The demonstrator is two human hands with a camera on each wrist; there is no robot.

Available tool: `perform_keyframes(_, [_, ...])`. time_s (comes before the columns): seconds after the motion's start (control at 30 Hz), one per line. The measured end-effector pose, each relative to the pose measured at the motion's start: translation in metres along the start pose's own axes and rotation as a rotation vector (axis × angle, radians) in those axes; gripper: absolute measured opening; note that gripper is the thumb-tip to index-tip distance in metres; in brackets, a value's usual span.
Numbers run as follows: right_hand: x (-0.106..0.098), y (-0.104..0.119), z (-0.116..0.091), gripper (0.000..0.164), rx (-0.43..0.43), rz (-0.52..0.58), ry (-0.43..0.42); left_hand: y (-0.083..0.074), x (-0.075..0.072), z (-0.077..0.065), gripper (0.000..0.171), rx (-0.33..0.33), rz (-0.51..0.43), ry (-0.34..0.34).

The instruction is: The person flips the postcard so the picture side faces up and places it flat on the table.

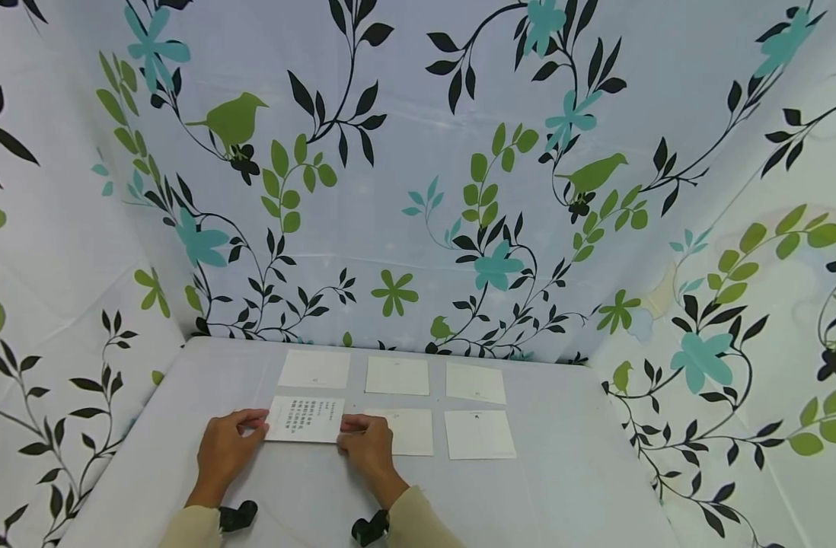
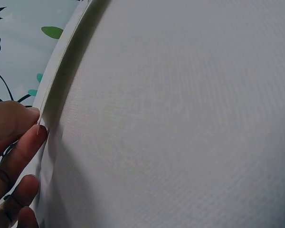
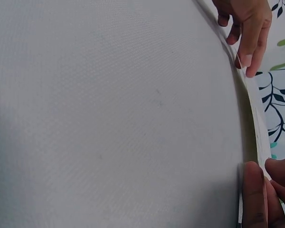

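Observation:
A white card (image 1: 304,420) printed with columns of dark characters is at the front left of a layout of pale cards. My left hand (image 1: 224,449) pinches its left edge between thumb and fingers. On the opposite side, my right hand (image 1: 371,449) grips the right edge and partly covers the neighbouring blank-looking card (image 1: 413,434). The left wrist view shows the left hand (image 2: 14,156) at the end of the thin card edge (image 2: 61,71). Both hands appear in the right wrist view, with a shadowed gap under the card's near edge (image 3: 259,133).
Behind lie three pale cards: left (image 1: 315,370), middle (image 1: 397,376) and right (image 1: 476,383). Another card (image 1: 480,435) with a small mark lies front right. All are on a white-covered table (image 1: 562,487). A leaf-and-bird patterned curtain (image 1: 404,190) rises behind and at both sides.

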State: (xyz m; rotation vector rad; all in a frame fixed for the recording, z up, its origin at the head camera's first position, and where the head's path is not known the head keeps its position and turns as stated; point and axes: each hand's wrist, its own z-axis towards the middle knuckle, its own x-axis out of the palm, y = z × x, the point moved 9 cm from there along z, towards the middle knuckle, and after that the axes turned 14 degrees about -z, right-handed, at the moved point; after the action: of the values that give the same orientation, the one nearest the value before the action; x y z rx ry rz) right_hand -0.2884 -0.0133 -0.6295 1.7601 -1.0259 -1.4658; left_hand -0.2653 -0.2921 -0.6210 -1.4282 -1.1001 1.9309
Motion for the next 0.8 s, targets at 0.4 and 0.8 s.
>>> perform_keyframes(0.4, [-0.004,-0.002,-0.001,0.034,-0.003,-0.037,-0.012,-0.004,-0.005,-0.004,0.025,-0.015,-0.003,-0.038])
perform_keyframes(0.8, [-0.026,-0.009,0.001,0.032,-0.056,0.027,-0.054,-0.033,0.017,-0.008,0.025,0.018,-0.065,-0.049])
